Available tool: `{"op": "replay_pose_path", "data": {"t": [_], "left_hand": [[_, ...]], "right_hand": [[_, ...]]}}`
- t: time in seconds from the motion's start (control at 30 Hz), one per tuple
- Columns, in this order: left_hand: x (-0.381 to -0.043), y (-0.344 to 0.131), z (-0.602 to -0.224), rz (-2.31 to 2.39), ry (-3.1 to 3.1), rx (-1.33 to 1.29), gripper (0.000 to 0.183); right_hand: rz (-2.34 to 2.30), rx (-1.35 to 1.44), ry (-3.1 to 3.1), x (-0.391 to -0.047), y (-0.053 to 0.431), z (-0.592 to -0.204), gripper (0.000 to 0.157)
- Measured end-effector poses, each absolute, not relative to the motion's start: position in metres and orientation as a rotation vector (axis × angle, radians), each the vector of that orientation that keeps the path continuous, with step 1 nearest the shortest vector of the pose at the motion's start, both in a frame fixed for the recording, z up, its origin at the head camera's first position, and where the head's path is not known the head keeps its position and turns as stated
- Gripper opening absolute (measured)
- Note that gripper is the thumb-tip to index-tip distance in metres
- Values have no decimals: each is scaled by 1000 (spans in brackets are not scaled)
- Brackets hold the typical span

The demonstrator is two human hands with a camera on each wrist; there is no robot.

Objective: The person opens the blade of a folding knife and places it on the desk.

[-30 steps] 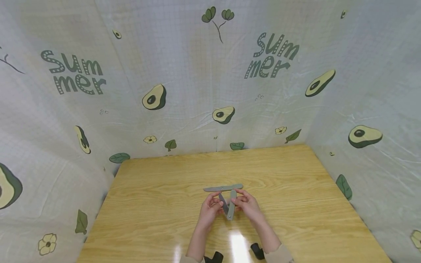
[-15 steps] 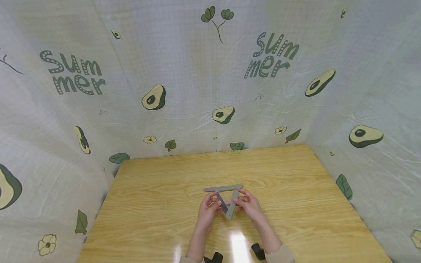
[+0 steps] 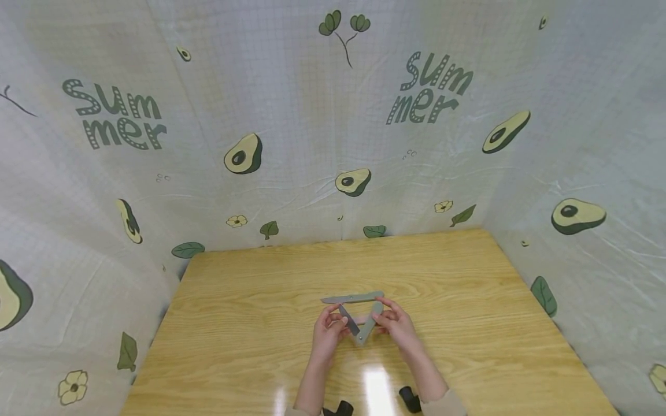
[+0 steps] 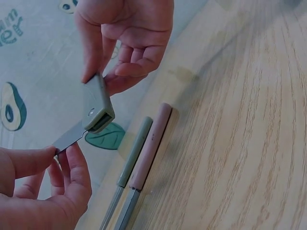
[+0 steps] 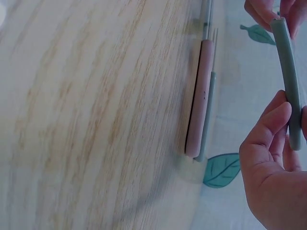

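A folding knife with a grey-green handle (image 3: 371, 323) and a dark grey blade (image 3: 349, 319) is held half unfolded in a V, its pivot towards the person. My left hand (image 3: 326, 335) pinches the blade near its tip between thumb and fingers. My right hand (image 3: 398, 328) holds the handle's end, also seen side-on in the right wrist view as a green handle (image 5: 288, 81). In the left wrist view the handle's slot faces the camera. Beyond the hands lies an unfolded green-handled knife (image 3: 352, 297), and beside it a pink-handled knife (image 4: 151, 143), mostly hidden in the head view.
The wooden table (image 3: 250, 323) has a patterned cloth (image 3: 296, 190) hanging behind it and at both sides. Black wrist camera mounts (image 3: 409, 398) sit at both forearms.
The blade and handle have swung further apart, widening the V. The left hand has shifted slightly left and the right hand slightly right. The green knife on the table stays put.
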State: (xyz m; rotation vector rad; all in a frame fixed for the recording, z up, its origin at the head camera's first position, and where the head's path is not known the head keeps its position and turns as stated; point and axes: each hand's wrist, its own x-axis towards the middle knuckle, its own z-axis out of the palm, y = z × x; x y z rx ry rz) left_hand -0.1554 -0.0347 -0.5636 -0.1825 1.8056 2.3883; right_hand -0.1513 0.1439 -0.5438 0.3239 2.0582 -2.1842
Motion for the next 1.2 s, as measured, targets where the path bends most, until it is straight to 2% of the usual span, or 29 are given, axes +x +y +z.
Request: {"op": "replay_pose_path", "data": {"t": [1.2], "left_hand": [[-152,-34,-561,2532,1733,-361,47]], "right_hand": [[-2336,400,1928,-146,148,-548,43]]}}
